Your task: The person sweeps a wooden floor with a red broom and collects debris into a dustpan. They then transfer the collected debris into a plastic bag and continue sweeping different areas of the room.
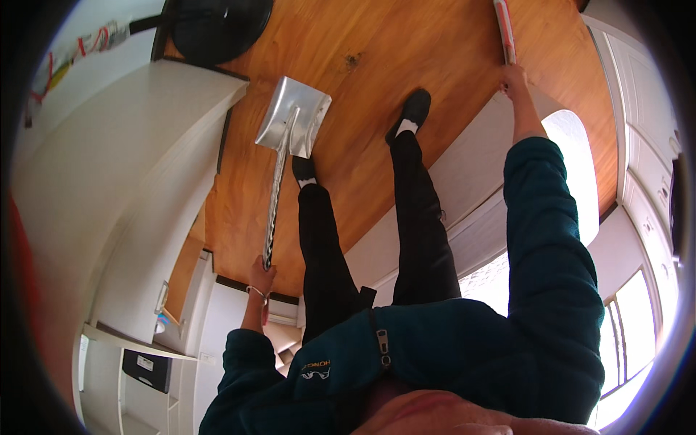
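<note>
My left hand point(261, 278) is closed around the upper end of a long-handled metal dustpan point(290, 109). Its silver scoop is held out in front of my left shoe, over the wood-look floor point(362, 36). On the other side, my right hand point(515, 81) grips a red and pale stick point(505, 32). The stick's far end runs out past the top of the view, so what it carries is hidden.
A round black base point(221, 29) with a pole stands at the far left. White panelling point(145, 167) runs along the left, with a shelf unit point(109, 348) below it. White cabinets point(641, 159) line the right side.
</note>
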Motion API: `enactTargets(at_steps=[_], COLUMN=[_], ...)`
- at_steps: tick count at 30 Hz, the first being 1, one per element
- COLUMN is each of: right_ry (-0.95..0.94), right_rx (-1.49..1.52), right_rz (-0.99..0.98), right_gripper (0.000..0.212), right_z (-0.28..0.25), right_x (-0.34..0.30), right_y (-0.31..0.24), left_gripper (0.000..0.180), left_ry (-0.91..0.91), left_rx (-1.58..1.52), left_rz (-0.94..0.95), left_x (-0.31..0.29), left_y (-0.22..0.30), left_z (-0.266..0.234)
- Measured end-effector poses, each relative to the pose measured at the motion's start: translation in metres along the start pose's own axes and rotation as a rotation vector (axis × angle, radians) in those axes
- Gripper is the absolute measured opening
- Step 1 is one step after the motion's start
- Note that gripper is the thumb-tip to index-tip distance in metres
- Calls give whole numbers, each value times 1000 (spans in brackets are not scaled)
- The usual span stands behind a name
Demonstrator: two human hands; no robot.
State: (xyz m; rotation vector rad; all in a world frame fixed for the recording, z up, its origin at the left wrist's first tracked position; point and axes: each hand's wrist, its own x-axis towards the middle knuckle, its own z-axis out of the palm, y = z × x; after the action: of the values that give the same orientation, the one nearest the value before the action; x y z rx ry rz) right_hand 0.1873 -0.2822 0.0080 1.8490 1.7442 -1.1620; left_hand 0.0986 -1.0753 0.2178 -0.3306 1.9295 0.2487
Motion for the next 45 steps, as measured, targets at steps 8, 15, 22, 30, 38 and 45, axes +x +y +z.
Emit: enactTargets(at_steps=[8,15,22,30,38,45], right_ry=[0,-191,-120,20,-389,-363], right_rx=[-560,-460,-353,-274,495,603], right_rz=[-324,-317,-396,-476,35,27], right_gripper=[35,56,52,38,32,53], right_z=[202,262,244,255,327,274], right_x=[-128,-242,-305,-256,-370,-434], right_y=[-44,-22,-17,-30,-9,-25], left_gripper=[19,16,18,27,24,23], left_ry=[32,-130,-291,-293,-353,-342], left_rx=[245,221,194,312,168,145], left_rz=[377,352,157,322,192,202], left_x=[93,153,183,226,195,200], left_y=[-64,-65,-46,-39,-19,-31], left_z=[-24,-56,-77,-77,-71,-58])
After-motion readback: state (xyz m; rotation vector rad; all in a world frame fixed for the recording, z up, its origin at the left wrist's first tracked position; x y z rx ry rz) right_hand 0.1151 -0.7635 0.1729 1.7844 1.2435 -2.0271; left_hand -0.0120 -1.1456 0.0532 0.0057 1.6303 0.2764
